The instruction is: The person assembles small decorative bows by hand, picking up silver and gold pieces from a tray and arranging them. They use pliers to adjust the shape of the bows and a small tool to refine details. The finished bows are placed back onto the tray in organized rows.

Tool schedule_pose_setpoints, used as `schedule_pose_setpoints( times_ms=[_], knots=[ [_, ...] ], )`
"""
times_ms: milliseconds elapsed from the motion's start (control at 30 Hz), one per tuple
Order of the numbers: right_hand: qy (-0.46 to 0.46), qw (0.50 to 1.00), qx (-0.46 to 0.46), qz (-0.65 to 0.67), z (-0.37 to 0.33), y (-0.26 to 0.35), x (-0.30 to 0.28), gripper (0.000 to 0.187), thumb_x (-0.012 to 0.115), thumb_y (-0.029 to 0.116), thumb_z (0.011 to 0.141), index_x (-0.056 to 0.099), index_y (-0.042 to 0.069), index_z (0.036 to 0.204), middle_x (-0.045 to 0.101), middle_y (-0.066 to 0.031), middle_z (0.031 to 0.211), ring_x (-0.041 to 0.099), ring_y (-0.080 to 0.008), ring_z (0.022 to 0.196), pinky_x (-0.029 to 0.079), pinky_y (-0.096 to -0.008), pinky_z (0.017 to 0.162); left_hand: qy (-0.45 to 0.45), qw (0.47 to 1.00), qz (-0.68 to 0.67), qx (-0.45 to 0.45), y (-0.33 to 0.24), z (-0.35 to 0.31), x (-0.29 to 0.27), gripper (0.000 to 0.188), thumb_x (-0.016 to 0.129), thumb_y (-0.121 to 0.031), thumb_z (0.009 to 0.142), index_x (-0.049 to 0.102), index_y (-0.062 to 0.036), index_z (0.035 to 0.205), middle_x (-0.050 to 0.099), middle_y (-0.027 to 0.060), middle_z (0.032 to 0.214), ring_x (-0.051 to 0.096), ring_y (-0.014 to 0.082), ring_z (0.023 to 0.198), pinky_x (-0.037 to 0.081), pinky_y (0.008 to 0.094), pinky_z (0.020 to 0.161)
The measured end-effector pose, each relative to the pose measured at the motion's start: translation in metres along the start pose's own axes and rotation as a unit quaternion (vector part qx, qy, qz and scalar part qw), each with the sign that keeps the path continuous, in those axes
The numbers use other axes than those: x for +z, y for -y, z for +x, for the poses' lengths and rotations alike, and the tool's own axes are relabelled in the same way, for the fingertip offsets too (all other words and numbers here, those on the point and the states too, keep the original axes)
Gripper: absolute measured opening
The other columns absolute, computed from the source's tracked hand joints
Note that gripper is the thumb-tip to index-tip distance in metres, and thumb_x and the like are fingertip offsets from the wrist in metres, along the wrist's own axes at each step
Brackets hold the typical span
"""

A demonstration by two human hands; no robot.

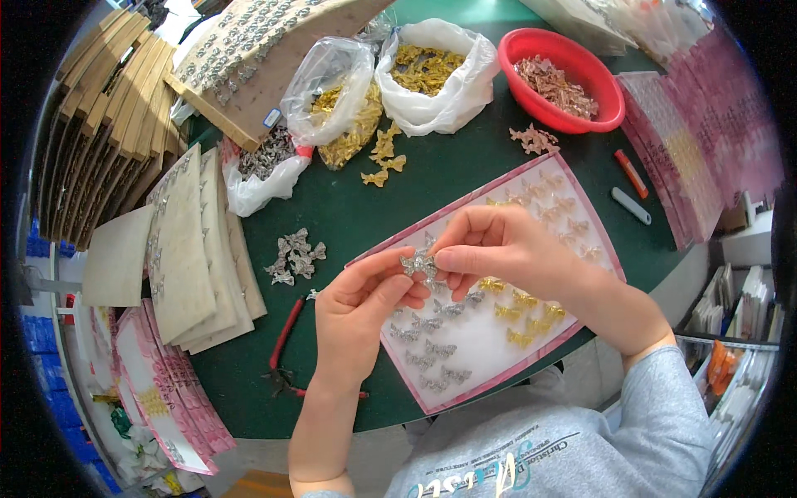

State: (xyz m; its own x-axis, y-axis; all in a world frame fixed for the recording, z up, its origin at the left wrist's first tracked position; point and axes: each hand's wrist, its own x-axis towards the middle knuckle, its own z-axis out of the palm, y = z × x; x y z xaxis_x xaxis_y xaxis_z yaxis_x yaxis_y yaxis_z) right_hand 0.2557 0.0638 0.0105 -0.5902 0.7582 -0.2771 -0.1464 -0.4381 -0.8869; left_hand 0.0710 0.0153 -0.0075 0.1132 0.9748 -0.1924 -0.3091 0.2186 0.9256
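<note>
Where two pinch grips converge: near the centre of the frame, a glittery silver bow-shaped ornament (418, 264) is held above a white rectangular panel with a pink border (486, 365).
Left hand (359, 309): thumb and forefinger brought almost together at the left side of the ornament, gripping it.
Right hand (498, 246): fingers closed to a narrow pinch on the right side of the same ornament; wrist above the panel.
Panel position: slanted on the dark green worktop (332, 207), from the centre toward the right of the frame.
Panel contents: silver bows (440, 349) along the lower left part, gold bows (519, 339) at lower right, pale copper bows (564, 203) at upper right.
Loose silver bows (297, 253): small cluster left of centre.
Red-handled pliers (286, 334): opened, lower left of centre, partly behind the left forearm.
Bulk supply: white plastic bag (436, 108) with gold bows, top centre; round red plastic bowl (614, 95) with copper-coloured bows, upper right.
Loose surplus: gold bows below the bags; copper bows (534, 139) just below the bowl.
Left edge stock: cream panels (183, 249) bearing silver pieces, overlapped in a stack.
</note>
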Motion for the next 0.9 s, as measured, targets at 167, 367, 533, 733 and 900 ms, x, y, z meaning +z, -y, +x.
schedule_pose_setpoints(
  times_ms=[167,367,533,733,900],
  knots=[
    [-0.001,1.000,0.002,-0.008,0.0006,-0.0009,-0.0005,0.013,0.058,0.010,0.081,0.056,-0.002,0.086,0.060,-0.0073,0.078,0.060,-0.0112,0.066,0.050,-0.0221,0.060,0.001,1.000,-0.004,-0.003,-0.0003,-0.0003,-0.0004,0.023,0.052,0.001,0.081,0.055,0.0040,0.103,0.061,0.0121,0.086,0.061,0.0155,0.074,0.051,0.0256,0.066],
    [0.003,1.000,-0.015,-0.012,0.0010,-0.0028,-0.0006,0.013,0.058,0.010,0.082,0.056,-0.002,0.086,0.060,-0.0071,0.077,0.060,-0.0108,0.066,0.050,-0.0217,0.060,-0.001,1.000,0.000,0.007,0.0013,-0.0005,-0.0002,0.021,0.053,0.001,0.081,0.055,0.0042,0.102,0.061,0.0121,0.086,0.061,0.0157,0.074,0.051,0.0257,0.067],
    [-0.001,1.000,-0.014,-0.019,0.0005,-0.0020,-0.0003,0.012,0.057,0.009,0.082,0.055,-0.002,0.086,0.060,-0.0072,0.077,0.060,-0.0107,0.066,0.050,-0.0212,0.060,0.002,1.000,0.010,0.020,0.0021,-0.0004,-0.0002,0.021,0.053,0.001,0.081,0.055,0.0042,0.102,0.061,0.0121,0.086,0.061,0.0156,0.074,0.051,0.0257,0.067],
    [-0.005,1.000,-0.024,-0.020,0.0003,-0.0021,0.0004,0.012,0.057,0.008,0.082,0.055,-0.003,0.086,0.060,-0.0075,0.078,0.060,-0.0110,0.067,0.051,-0.0215,0.061,0.001,1.000,0.008,0.023,0.0033,0.0001,-0.0011,0.021,0.053,0.001,0.081,0.056,0.0043,0.101,0.061,0.0121,0.087,0.061,0.0155,0.074,0.051,0.0257,0.067],
    [-0.007,0.999,-0.035,-0.026,0.0000,-0.0032,0.0008,0.011,0.057,0.007,0.081,0.055,-0.003,0.086,0.060,-0.0076,0.078,0.060,-0.0110,0.067,0.051,-0.0217,0.061,0.000,1.000,0.012,0.025,0.0026,0.0003,0.0006,0.022,0.054,0.002,0.080,0.055,0.0044,0.102,0.061,0.0120,0.087,0.061,0.0152,0.075,0.051,0.0255,0.067]
  ],
)
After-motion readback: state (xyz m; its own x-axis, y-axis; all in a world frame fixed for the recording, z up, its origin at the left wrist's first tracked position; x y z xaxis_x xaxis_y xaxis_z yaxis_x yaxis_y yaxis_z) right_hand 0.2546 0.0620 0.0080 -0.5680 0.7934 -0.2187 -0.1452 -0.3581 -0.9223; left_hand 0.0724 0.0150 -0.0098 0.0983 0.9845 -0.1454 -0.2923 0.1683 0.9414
